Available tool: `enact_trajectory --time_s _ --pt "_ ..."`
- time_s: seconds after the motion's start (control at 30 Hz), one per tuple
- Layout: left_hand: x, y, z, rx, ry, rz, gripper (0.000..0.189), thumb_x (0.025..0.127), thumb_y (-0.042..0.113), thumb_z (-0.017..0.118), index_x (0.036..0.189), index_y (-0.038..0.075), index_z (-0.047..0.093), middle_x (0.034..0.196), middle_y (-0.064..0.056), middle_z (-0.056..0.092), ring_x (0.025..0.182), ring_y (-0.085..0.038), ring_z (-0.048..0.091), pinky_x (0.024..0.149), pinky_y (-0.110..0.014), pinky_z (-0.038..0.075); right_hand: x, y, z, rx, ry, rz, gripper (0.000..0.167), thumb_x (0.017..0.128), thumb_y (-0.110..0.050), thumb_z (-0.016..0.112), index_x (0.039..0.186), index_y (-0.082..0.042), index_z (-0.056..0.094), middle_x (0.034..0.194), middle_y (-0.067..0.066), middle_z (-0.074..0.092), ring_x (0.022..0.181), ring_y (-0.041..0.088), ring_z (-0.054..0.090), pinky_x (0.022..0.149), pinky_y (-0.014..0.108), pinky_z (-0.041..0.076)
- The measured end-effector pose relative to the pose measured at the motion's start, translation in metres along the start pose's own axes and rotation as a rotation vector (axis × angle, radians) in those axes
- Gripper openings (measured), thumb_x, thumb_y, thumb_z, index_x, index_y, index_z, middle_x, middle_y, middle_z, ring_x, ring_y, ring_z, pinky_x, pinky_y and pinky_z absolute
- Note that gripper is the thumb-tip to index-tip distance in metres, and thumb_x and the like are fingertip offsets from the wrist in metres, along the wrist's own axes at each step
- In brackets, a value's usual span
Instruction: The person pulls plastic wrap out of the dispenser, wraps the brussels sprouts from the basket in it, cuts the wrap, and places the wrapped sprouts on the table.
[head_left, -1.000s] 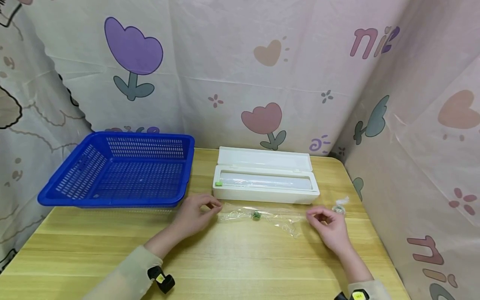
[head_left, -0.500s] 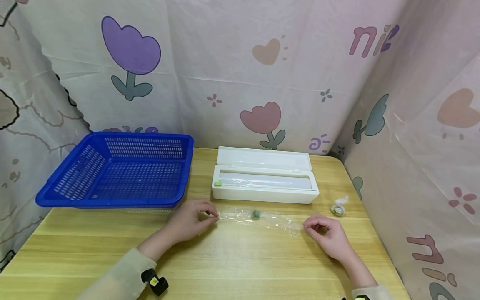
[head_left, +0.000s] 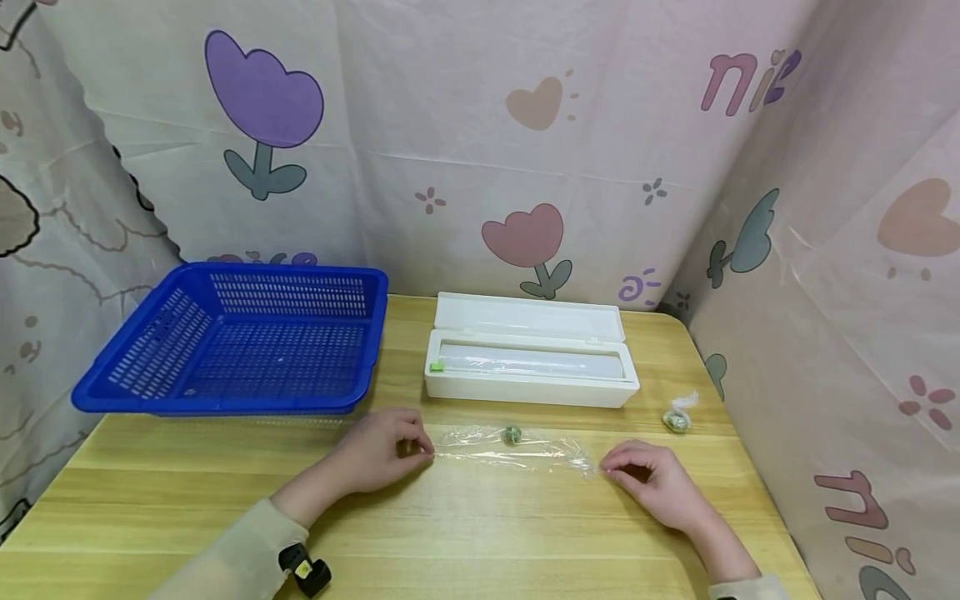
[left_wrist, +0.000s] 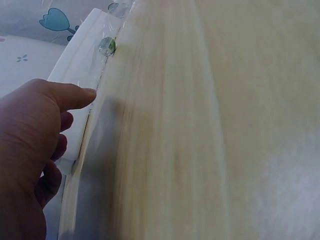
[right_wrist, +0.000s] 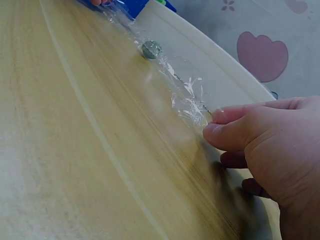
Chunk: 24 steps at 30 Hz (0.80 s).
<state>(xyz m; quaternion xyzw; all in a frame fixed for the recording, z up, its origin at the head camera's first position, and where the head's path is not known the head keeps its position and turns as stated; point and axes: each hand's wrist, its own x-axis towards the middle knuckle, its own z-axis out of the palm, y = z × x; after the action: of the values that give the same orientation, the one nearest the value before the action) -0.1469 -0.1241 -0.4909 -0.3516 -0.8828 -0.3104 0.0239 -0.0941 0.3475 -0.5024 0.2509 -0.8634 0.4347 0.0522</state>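
Observation:
A strip of clear cling film [head_left: 551,454] stretches between both hands in the head view, in front of the white box. A small round green ball [head_left: 512,435] lies on or in it; which one I cannot tell. The left hand [head_left: 382,450] pinches the film's left end between thumb and forefinger. At the opposite end, the right hand [head_left: 654,483] pinches a corner, and the right wrist view shows the crumpled film [right_wrist: 187,97] meeting the fingertips. In the left wrist view the ball [left_wrist: 107,46] appears beyond the left hand [left_wrist: 37,125].
Behind the film stands a white cling film box [head_left: 532,388], lid raised, with a roll inside and a green slider. A blue plastic basket [head_left: 225,410] sits at left. Beyond the right hand lies a small wrapped greenish bundle [head_left: 676,419] with a twisted top. A printed curtain borders the table.
Both hands have come down toward the near side, the right one also slightly leftward, and the film has moved nearer with them. The ball has shifted only a little; box and basket stay put.

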Motion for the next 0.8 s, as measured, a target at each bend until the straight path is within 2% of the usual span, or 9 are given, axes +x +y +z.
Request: enact_trajectory --time_s 0.2,0.4,0.53,0.63,0.8 --pt "0.0013 0.0017 -0.0017 0.051 -0.061 -0.011 0.004 0.092 0.033 0.085 0.092 0.028 0.083 0.083 0.024 0.057 0.074 -0.002 0.055 0.065 -0.024 0.047 -0.0001 -0.0009 0.0002 -0.026 -0.044 -0.023 0.028 0.087 0.007 0.082 0.101 -0.017 0.081 0.106 -0.002 0.075 0.096 0.018 0.070 0.083 0.019 0.055" --pt "0.0011 0.0049 -0.0052 0.082 -0.121 -0.018 0.007 0.090 0.036 0.085 0.093 0.030 0.083 0.083 0.020 0.058 0.075 -0.004 0.054 0.066 -0.025 0.046 0.0007 -0.0032 -0.0002 -0.042 -0.080 -0.033 0.018 0.093 -0.004 0.081 0.101 -0.019 0.082 0.107 -0.004 0.073 0.096 0.015 0.068 0.081 0.026 0.057" --pt "0.0005 0.0043 -0.0048 0.114 -0.117 0.015 0.011 0.092 0.043 0.083 0.093 0.032 0.083 0.082 0.022 0.055 0.073 -0.003 0.053 0.064 -0.024 0.044 0.0014 -0.0040 -0.0004 -0.047 -0.069 -0.044 0.017 0.097 -0.003 0.077 0.096 -0.020 0.082 0.105 -0.005 0.071 0.093 0.013 0.067 0.077 0.025 0.055" --pt "0.0005 0.0035 -0.0041 0.117 -0.105 0.036 0.008 0.094 0.040 0.082 0.091 0.032 0.082 0.080 0.025 0.053 0.072 -0.001 0.051 0.062 -0.023 0.043 0.0017 -0.0038 0.0009 -0.044 -0.052 -0.056 0.021 0.093 0.001 0.080 0.094 -0.020 0.081 0.102 -0.005 0.070 0.088 0.012 0.066 0.072 0.022 0.054" --pt "0.0013 0.0028 -0.0043 0.093 -0.115 0.014 0.010 0.091 0.033 0.086 0.086 0.035 0.077 0.080 0.024 0.054 0.073 -0.001 0.052 0.064 -0.024 0.045 0.0028 -0.0042 0.0021 -0.007 -0.050 -0.084 0.026 0.087 0.005 0.084 0.094 -0.019 0.078 0.099 -0.003 0.070 0.084 0.013 0.066 0.068 0.023 0.055"
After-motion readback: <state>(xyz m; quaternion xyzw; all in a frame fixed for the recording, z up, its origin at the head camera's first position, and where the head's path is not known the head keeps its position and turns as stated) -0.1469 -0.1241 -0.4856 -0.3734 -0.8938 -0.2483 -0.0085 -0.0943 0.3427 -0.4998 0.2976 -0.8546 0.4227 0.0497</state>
